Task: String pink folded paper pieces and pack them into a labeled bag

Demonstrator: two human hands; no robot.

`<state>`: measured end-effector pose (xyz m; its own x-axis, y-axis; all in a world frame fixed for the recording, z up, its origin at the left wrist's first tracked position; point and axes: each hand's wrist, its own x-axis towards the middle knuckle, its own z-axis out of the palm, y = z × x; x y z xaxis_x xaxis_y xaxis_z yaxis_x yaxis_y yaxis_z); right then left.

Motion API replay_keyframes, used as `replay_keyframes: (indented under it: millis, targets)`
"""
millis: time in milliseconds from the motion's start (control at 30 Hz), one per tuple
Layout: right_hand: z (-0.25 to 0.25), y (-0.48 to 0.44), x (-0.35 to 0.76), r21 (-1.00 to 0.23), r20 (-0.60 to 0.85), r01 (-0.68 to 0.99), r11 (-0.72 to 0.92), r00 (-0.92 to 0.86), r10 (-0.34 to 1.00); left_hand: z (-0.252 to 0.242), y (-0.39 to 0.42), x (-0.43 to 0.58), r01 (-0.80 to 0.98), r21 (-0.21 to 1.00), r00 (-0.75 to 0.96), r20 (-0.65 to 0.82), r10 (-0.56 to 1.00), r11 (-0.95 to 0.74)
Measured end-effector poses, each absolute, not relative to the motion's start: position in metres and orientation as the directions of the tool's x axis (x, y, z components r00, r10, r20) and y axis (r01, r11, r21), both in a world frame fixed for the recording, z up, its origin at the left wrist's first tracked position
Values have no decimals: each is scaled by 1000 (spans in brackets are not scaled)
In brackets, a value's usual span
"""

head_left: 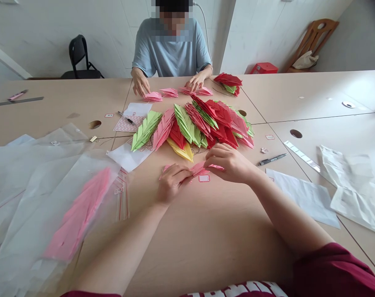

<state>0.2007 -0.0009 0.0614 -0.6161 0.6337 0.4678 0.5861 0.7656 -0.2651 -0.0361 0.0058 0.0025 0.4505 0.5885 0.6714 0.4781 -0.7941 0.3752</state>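
Observation:
My left hand [172, 181] and my right hand [229, 163] both pinch a folded pink paper piece [200, 168] that lies on the wooden table [206, 231]. The fingers of each hand are curled onto its ends. A small red-bordered sticker label [204, 178] lies just below the paper, between my hands. Right behind them spreads a pile of folded paper pieces [200, 123] in red, pink, green and yellow.
A person in a blue shirt [172, 49] sits opposite, hands on pink folded papers [169, 93]. Clear plastic bags [51, 198], one holding pink paper, lie at left. A pen [271, 159], white sheets [305, 196] and crumpled plastic [351, 185] lie at right. A label sheet with a pen [128, 120] lies at centre left.

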Motion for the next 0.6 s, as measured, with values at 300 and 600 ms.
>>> replay_keyframes:
  millis: [300,600]
  targets:
    - [57,-10,177,-195,426,523,830,-717,552,8,0,-30,390,414,520,637,568,-822]
    - [57,-3,190,-253,370,506,825,-737,565,6,1,-34,319,455,575,605,551,-832]
